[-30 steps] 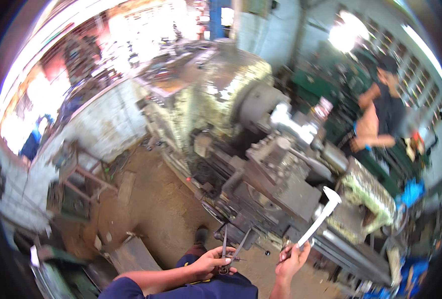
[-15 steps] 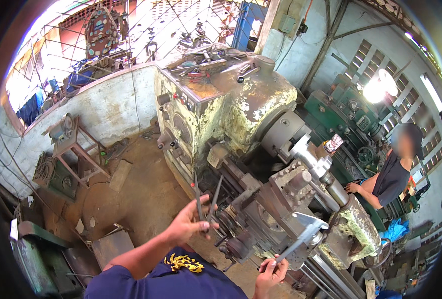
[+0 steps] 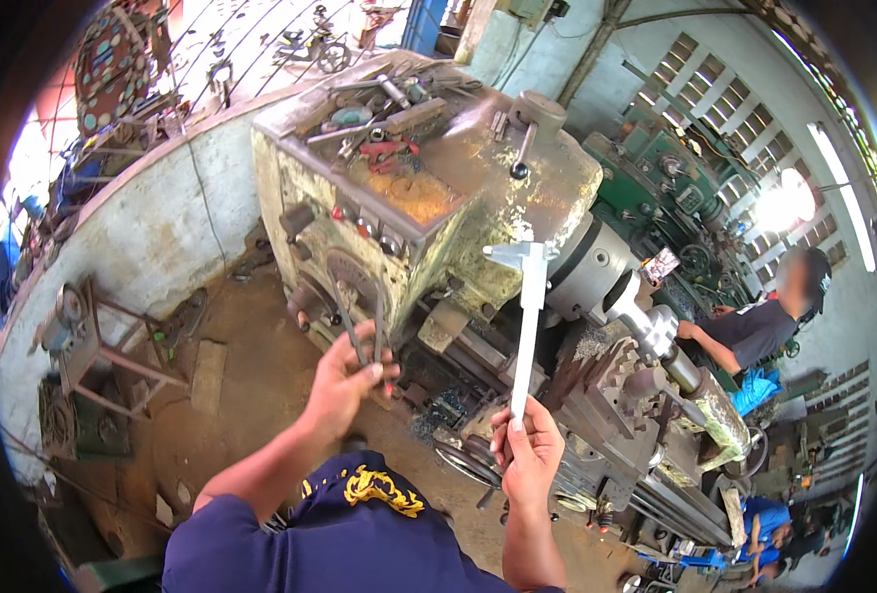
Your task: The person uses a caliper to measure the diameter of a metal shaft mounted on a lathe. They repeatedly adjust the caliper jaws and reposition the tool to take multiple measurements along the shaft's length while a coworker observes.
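Observation:
My left hand (image 3: 344, 385) grips a dark pair of calipers (image 3: 343, 314), its two slim legs pointing up and apart. My right hand (image 3: 529, 450) is closed around the lower end of a vernier caliper (image 3: 527, 341); the tool stands nearly upright, jaws at the top. Behind both hands is a large worn lathe with a headstock (image 3: 488, 178) of flaking paint. A grey chuck (image 3: 596, 267) projects from it, with a shiny stepped metal piece (image 3: 656, 331) to its right. Neither measuring tool is visibly on that piece.
Several hand tools, a red one (image 3: 389, 156) among them, lie on the headstock's top. The lathe carriage (image 3: 596, 425) fills the area right of my right hand. A co-worker (image 3: 764, 326) stands at the far right, by a green machine (image 3: 656, 178). A small stand (image 3: 112, 356) is at left.
The vernier caliper has swung up from over the carriage toward the headstock, raised by my right hand. My left hand still holds the two-legged calipers, a little higher. The view has shifted.

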A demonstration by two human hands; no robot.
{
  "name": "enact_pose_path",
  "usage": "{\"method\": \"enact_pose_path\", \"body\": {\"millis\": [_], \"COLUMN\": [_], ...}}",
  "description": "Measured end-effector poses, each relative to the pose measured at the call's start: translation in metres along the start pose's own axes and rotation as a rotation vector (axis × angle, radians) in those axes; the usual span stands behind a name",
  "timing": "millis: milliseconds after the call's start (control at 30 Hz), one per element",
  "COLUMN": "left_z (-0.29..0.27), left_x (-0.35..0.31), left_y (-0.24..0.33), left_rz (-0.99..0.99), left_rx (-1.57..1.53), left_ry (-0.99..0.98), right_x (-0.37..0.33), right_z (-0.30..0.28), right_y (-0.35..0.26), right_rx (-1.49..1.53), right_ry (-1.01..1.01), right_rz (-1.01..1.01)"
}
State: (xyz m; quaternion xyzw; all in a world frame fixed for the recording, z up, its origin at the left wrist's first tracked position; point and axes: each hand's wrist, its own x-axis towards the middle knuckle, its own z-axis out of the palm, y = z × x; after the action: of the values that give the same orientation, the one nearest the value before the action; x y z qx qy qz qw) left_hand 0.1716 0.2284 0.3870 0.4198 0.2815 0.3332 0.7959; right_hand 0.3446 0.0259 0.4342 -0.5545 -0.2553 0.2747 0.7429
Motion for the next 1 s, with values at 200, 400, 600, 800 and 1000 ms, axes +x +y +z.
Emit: {"method": "enact_pose_path", "body": {"millis": [200, 400, 600, 800, 1000], "left_z": [-0.019, -0.03, -0.038, -0.037, -0.041], "left_x": [-0.02, -0.017, -0.006, -0.02, -0.013], "left_y": [-0.023, -0.019, 0.0, -0.003, 0.015], "left_rz": [-0.323, -0.296, -0.215, -0.174, -0.096], "left_rx": [0.13, 0.163, 0.115, 0.005, 0.217], "left_ry": [-0.189, -0.242, -0.151, 0.024, 0.104], "right_x": [0.05, 0.153, 0.256, 0.327, 0.339], "right_z": [0.083, 0.138, 0.186, 0.207, 0.219], "right_y": [-0.005, -0.012, 0.005, 0.008, 0.027], "right_rx": [-0.059, -0.005, -0.253, -0.56, -0.56], "right_ry": [0.024, -0.096, -0.05, 0.119, 0.319], "right_rz": [0.051, 0.019, -0.139, -0.177, -0.244]}}
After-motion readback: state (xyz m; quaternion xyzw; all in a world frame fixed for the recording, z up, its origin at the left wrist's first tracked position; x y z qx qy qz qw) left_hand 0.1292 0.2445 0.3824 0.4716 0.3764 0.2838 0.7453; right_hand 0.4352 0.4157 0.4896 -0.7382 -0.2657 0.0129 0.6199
